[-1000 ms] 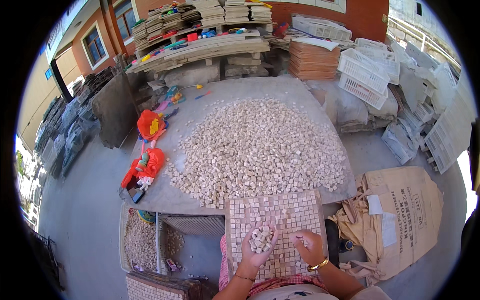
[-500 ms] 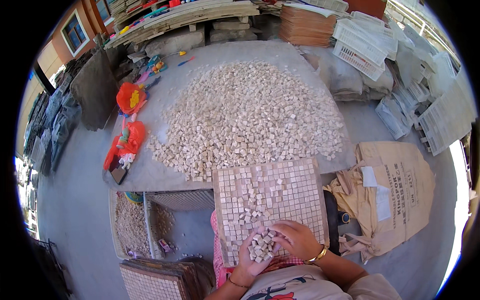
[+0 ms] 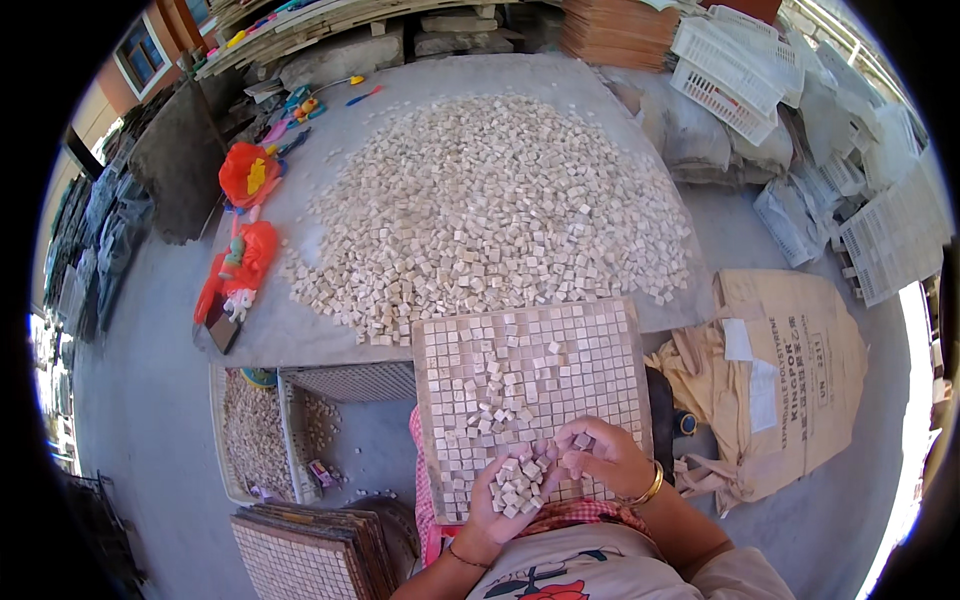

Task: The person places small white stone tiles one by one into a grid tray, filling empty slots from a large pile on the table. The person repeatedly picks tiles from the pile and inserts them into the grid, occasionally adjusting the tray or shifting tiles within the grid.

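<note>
My left hand (image 3: 505, 495) cups loose stone cubes (image 3: 520, 483) over the grid board's (image 3: 535, 385) near edge, while my right fingers (image 3: 578, 440) pinch one, probably hard, light and best gripped by its sides.

I read the small tiles (image 3: 520, 485) cupped in my left hand (image 3: 505, 500) as matt, rough-cut pale stone. The grid board (image 3: 530, 385) looks like dull wood, the crates (image 3: 725, 75) white plastic. The sack (image 3: 790, 370) looks like creased brown paper.
</note>
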